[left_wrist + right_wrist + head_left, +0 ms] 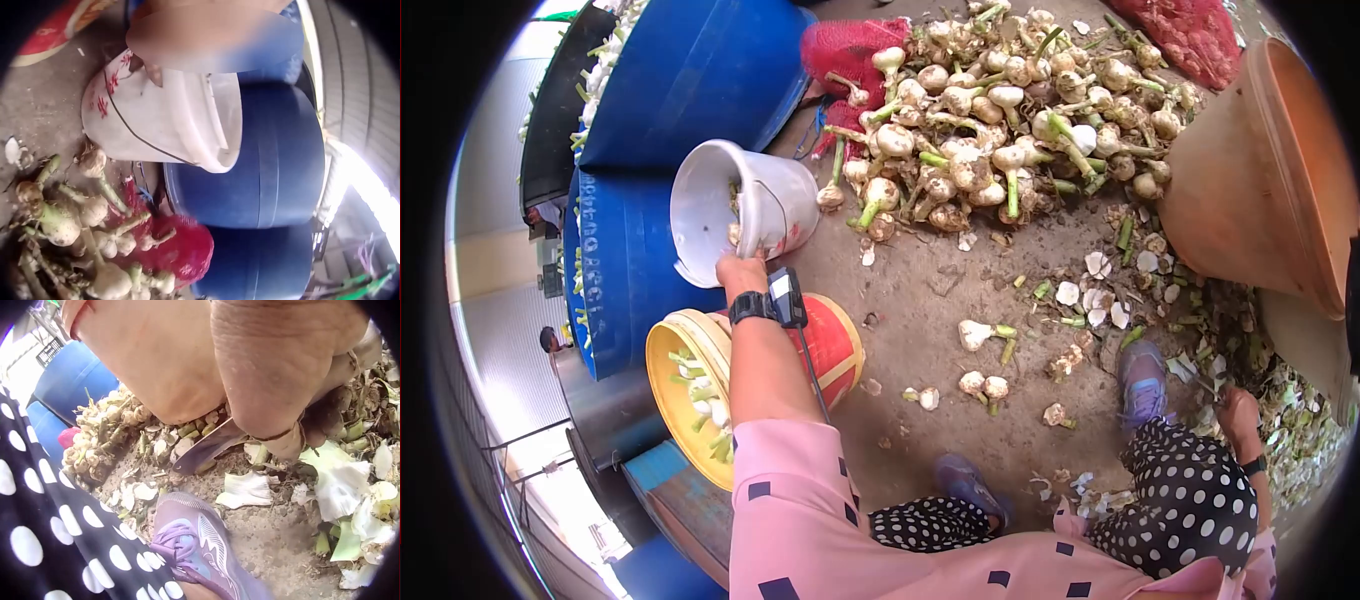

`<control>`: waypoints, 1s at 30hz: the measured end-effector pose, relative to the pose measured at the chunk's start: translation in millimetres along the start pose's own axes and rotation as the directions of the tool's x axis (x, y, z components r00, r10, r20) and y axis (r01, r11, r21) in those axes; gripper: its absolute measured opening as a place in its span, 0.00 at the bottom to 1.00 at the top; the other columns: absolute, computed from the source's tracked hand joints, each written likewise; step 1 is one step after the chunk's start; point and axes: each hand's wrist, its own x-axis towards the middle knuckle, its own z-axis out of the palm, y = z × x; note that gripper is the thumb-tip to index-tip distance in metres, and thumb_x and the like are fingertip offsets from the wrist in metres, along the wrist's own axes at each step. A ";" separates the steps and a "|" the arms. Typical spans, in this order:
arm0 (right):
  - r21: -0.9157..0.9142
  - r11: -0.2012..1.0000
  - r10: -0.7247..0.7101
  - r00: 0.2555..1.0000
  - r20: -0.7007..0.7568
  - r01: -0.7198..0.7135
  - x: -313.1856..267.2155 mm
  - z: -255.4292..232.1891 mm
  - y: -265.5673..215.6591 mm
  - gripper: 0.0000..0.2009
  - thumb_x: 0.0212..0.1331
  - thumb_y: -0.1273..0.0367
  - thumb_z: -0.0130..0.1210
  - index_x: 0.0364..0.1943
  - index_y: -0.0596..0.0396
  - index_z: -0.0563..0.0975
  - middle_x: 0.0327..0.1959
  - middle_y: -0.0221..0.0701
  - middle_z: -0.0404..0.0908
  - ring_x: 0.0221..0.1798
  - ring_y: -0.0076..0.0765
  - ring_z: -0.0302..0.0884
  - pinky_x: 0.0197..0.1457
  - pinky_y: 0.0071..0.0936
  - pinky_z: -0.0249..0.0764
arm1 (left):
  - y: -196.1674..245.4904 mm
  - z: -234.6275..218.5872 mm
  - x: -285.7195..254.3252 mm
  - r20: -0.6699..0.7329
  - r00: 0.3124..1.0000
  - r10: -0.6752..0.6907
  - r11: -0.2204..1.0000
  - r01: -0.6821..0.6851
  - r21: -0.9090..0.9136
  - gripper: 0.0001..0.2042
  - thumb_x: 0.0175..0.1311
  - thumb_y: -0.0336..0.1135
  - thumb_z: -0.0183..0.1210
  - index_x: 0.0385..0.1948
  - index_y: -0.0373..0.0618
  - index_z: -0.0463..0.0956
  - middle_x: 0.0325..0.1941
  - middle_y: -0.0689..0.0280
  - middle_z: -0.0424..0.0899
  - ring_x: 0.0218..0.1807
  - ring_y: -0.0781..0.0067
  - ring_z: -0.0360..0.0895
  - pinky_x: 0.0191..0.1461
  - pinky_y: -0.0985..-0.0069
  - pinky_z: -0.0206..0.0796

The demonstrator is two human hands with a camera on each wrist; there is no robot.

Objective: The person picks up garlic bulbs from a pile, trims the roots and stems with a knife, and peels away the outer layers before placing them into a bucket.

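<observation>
- Bucket (740,205), white plastic, is up off the floor, tipped on its side with its mouth facing left toward the blue drums (690,80); a few garlic bulbs show inside.
- Left hand (742,272) grips it from below at the near rim, fingers curled on the edge; the bucket lies straight ahead of that hand, long axis running left to right.
- Right hand (1238,410) sits low at the far right by the knee, clamped on a small knife (209,445), blade pointing left over the peelings.
- Garlic pile (1000,110) lies just right of the bucket, too many bulbs to count.
- Count: one bucket, one knife, two blue drums, one yellow-rimmed tub (690,400) near left, one big clay-coloured basin (1260,170) at right.
</observation>
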 end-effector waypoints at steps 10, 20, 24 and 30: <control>0.005 0.963 -0.267 0.962 -0.053 0.268 86.2 -13.2 -54.5 0.09 0.35 0.74 0.54 0.26 0.57 0.73 0.24 0.47 0.76 0.31 0.59 0.75 0.34 0.49 0.72 | -42.7 -47.3 -81.1 0.248 0.966 -0.077 0.994 0.055 0.093 0.15 0.66 0.30 0.44 0.51 0.31 0.65 0.53 0.49 0.71 0.54 0.49 0.71 0.53 0.56 0.72; 0.227 0.908 -0.367 0.930 0.023 0.353 117.4 -67.8 -120.6 0.16 0.37 0.72 0.55 0.36 0.57 0.75 0.29 0.48 0.76 0.37 0.59 0.74 0.39 0.48 0.70 | -169.2 5.7 -171.3 0.891 0.419 0.176 -0.300 -0.839 0.454 0.22 0.55 0.30 0.54 0.55 0.41 0.69 0.50 0.49 0.76 0.58 0.51 0.70 0.65 0.60 0.59; 0.405 0.875 -0.321 0.944 0.072 0.266 120.7 -70.3 -136.3 0.17 0.38 0.70 0.56 0.38 0.55 0.75 0.30 0.48 0.76 0.37 0.59 0.74 0.39 0.47 0.70 | -204.5 56.6 -112.1 0.743 0.665 -0.077 -0.599 -0.626 0.498 0.21 0.60 0.33 0.50 0.57 0.42 0.64 0.50 0.48 0.77 0.50 0.49 0.77 0.52 0.56 0.69; 0.478 0.786 -0.451 0.893 0.008 0.392 125.9 -81.5 -159.4 0.17 0.38 0.70 0.57 0.39 0.53 0.76 0.26 0.46 0.76 0.33 0.57 0.75 0.37 0.45 0.71 | -220.1 -5.2 -137.7 0.694 0.714 -0.092 0.279 -0.650 0.706 0.27 0.46 0.25 0.54 0.55 0.39 0.66 0.44 0.55 0.80 0.45 0.61 0.80 0.46 0.69 0.71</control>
